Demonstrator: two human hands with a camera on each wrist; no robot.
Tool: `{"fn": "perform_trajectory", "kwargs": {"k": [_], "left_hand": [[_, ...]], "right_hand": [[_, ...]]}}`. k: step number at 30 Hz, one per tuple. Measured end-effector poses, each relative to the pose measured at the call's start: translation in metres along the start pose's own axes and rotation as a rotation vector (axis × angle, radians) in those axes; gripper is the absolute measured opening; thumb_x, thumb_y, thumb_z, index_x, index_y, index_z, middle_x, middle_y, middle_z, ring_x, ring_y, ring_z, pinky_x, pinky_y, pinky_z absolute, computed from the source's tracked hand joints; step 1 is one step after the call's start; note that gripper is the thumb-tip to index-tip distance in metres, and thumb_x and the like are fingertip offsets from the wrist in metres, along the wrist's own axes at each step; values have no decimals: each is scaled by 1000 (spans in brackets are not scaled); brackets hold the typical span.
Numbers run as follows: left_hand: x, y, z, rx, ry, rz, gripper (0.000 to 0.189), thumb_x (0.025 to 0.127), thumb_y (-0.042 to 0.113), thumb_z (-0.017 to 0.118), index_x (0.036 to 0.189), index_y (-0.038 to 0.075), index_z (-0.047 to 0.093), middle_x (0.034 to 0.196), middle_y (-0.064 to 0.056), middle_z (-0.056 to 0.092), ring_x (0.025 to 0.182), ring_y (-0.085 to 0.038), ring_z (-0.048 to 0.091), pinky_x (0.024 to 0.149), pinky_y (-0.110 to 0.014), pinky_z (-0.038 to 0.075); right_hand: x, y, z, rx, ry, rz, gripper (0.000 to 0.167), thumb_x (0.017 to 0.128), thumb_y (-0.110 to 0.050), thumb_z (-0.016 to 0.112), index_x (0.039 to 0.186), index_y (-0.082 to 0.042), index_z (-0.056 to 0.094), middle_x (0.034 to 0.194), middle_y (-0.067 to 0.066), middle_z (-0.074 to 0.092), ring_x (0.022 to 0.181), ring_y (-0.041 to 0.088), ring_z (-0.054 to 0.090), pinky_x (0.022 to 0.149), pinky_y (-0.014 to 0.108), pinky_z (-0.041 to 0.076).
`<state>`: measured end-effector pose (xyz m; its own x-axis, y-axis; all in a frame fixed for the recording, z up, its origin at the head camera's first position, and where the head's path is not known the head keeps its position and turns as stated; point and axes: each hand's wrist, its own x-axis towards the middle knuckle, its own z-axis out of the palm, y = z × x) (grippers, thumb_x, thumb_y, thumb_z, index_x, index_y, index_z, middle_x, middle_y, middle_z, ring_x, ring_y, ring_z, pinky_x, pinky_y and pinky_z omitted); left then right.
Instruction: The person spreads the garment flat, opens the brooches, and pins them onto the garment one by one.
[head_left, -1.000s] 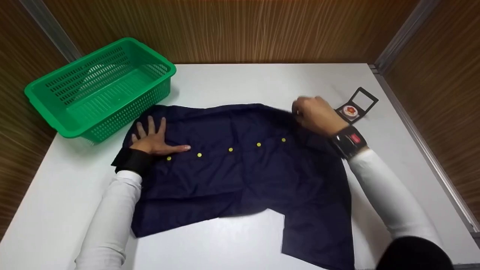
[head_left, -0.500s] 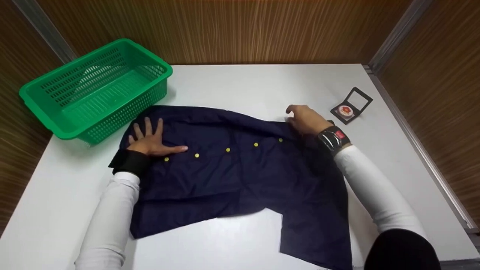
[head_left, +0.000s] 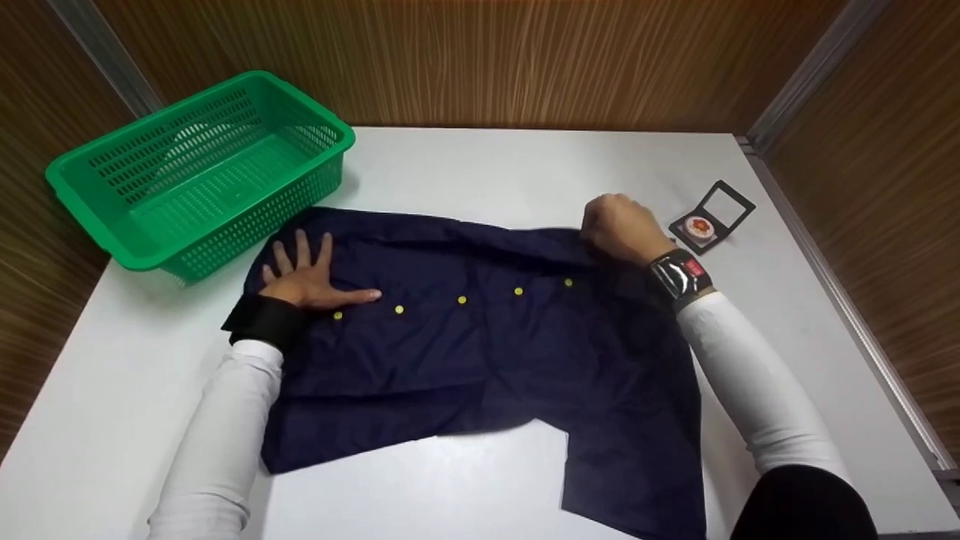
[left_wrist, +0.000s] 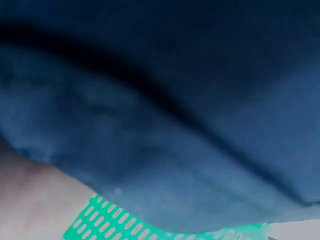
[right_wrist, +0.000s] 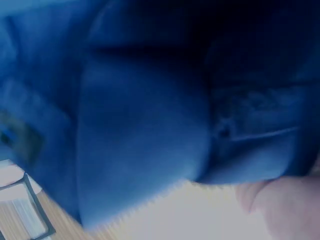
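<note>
A navy shirt (head_left: 420,352) with several yellow buttons lies spread on the white table. My left hand (head_left: 304,281) rests flat on its left part, fingers spread and thumb pointing right along the buttons. At the upper right edge of the cloth, my right hand (head_left: 621,227) has its fingers curled and grips the fabric; the fingertips are hidden from the head view. Dark folds of the shirt (left_wrist: 165,125) fill most of the left wrist view. The right wrist view is blurred, with shirt cloth (right_wrist: 140,135) hanging beside a bit of finger (right_wrist: 290,205).
A green perforated basket (head_left: 255,244) stands at the back left, close to the shirt. A small open black case (head_left: 712,217) with a round red-and-white piece lies right of my right hand. Wood-grain panels (head_left: 525,67) bound the table behind and at the sides.
My right hand loosened over the shirt's upper edge, which sank toward me, then curled on it again, and the edge now lies slightly farther back. My left hand has stayed in place.
</note>
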<state>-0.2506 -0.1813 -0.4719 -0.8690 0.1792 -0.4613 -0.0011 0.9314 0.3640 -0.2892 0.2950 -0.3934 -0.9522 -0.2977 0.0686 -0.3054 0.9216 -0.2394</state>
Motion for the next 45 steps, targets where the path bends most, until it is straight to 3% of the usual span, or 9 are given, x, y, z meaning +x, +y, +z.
{"fn": "perform_trajectory", "kwargs": {"k": [4,7,12,16,19,27,35,40,45], "left_hand": [[4,-3,0,-10,8,5,146,70,97,55,164,14,-20,164,-29,-34,146,-61,-33,114,-84,-7],[2,-3,-1,-29,10,16,146,69,97,56,164,15,-19,164,-29,-34,146,-62,-33,114,-84,-7],[6,-7,1,-45,12,10,148,66,99,55,164,18,-20,163,-27,-37,144,-61,-37,112,-85,-9],[13,-10,7,-42,12,5,150,63,101,55,163,19,-22,163,-25,-38,145,-59,-37,112,-84,-10],[18,-15,11,-34,16,-1,152,62,102,55,163,19,-22,164,-25,-37,146,-59,-36,112,-85,-9],[11,-10,6,-23,9,-13,151,62,102,54,164,19,-20,165,-24,-35,148,-58,-34,114,-83,-8],[9,-1,-12,16,13,-12,133,78,94,48,166,15,-13,168,-28,-24,152,-60,-20,119,-80,2],[15,-16,-22,7,147,-1,105,97,80,32,166,6,4,171,-30,0,155,-59,0,120,-77,11],[24,-28,-19,143,462,116,72,106,48,51,156,-3,38,153,-33,43,139,-57,41,109,-70,38]], "right_hand": [[1,-2,-11,39,280,-12,5,90,-11,70,89,-6,68,94,13,66,90,36,66,76,58,52],[1,-4,-8,18,364,-43,7,92,-10,69,95,-6,65,101,14,61,94,37,64,76,59,52],[0,-1,9,-62,100,-62,24,94,-14,68,113,2,65,118,22,61,107,47,62,87,64,51],[2,1,18,-90,-108,-11,22,97,-19,65,103,2,65,106,24,65,97,42,64,86,62,51],[8,-3,22,-77,-151,13,22,98,-21,63,103,1,64,104,22,64,96,39,62,87,61,51],[14,-12,42,-95,-285,42,69,107,-41,50,162,-5,30,168,25,25,152,52,28,111,75,37],[9,-3,44,-109,-439,144,79,108,-57,36,168,-15,6,172,28,-1,156,57,6,114,80,25],[13,-4,44,-94,-494,175,86,105,-64,35,168,-19,-1,172,28,-9,155,60,-1,114,82,20],[17,-8,43,-104,-507,181,87,104,-66,34,167,-19,-3,171,28,-12,155,61,-3,113,84,19]]}}
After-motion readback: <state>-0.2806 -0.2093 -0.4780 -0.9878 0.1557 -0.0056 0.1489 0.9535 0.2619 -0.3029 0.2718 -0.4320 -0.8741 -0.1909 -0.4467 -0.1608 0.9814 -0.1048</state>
